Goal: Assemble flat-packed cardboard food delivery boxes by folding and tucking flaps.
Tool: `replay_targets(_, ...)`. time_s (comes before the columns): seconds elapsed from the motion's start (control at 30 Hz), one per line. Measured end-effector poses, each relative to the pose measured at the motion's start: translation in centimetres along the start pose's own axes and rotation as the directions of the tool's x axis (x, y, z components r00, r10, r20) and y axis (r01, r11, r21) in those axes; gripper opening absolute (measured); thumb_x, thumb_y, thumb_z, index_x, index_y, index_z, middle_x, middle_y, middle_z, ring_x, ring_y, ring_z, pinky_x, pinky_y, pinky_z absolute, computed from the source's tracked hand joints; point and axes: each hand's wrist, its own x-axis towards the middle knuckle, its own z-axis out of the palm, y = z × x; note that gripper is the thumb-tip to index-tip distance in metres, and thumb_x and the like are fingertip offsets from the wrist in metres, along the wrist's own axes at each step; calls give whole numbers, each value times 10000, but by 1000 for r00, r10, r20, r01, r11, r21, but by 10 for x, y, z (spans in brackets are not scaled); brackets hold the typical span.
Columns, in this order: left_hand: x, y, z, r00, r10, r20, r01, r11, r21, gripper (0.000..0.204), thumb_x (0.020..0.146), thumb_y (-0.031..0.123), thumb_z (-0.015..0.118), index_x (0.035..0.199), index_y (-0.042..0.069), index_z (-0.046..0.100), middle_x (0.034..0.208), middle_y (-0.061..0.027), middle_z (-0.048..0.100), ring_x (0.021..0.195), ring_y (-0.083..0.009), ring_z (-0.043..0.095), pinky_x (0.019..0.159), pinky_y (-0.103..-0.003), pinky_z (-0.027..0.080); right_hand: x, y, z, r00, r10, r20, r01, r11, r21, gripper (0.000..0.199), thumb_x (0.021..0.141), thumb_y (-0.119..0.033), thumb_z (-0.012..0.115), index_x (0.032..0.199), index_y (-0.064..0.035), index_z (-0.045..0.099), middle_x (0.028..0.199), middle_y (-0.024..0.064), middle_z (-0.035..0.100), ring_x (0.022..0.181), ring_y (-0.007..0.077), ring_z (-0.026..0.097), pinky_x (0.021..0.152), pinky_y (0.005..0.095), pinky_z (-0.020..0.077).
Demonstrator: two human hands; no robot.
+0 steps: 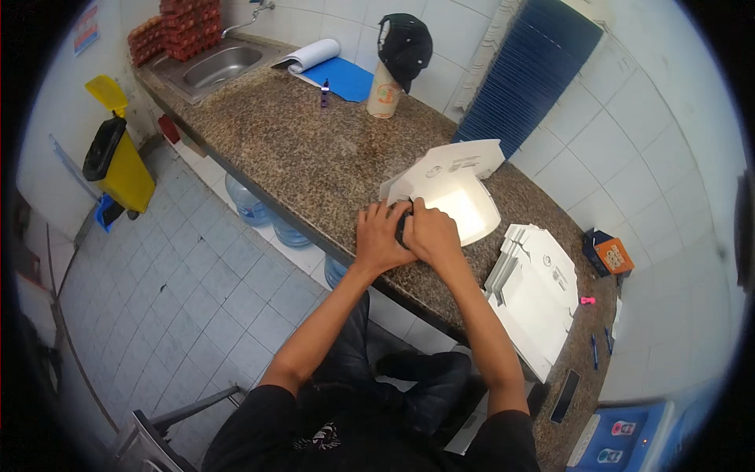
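Note:
A white cardboard box (468, 208) stands on the speckled stone counter, its lid (456, 164) raised at the back. Both hands meet at the box's near left corner. My left hand (382, 237) is closed there, fingers bent against the cardboard. Beside it, my right hand (434, 234) is closed around a small black object (404, 225), which shows only in part between the hands; its kind cannot be made out. To the right lies a stack of flattened white cardboard boxes (543, 291).
Along the wall stand a tall stack of blue trays (528, 75) and a beige cylinder (384, 93) topped by a black cap (405, 49). A sink (216, 69) and red egg trays (189, 30) are far left. A phone (565, 396) and pens (594, 352) lie at right.

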Motion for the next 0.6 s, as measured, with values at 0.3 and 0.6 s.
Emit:
replay_targets(0.3, 7, 13, 3, 961, -150, 234, 224, 916, -333, 888, 634, 480, 894, 1297, 83, 457, 1221, -192, 586, 1085, -362, 618, 897, -475, 505, 29, 81, -37, 845, 140, -515, -164, 986, -1, 344, 951, -368, 562, 1038, -54, 670, 1000, 166, 682, 944, 366, 655, 837, 495, 503)
replay_targets(0.6, 21, -17, 31, 940, -68, 334, 321, 511, -797, 634, 885, 315, 672, 1418, 126, 385, 1398, -230, 443, 1355, -358, 387, 1144, -441, 261, 50, 175, -8, 852, 514, -101, -470, 835, 288, 611, 991, -529, 345, 1094, -51, 712, 1154, 247, 669, 1126, 434, 610, 1009, 493, 438)
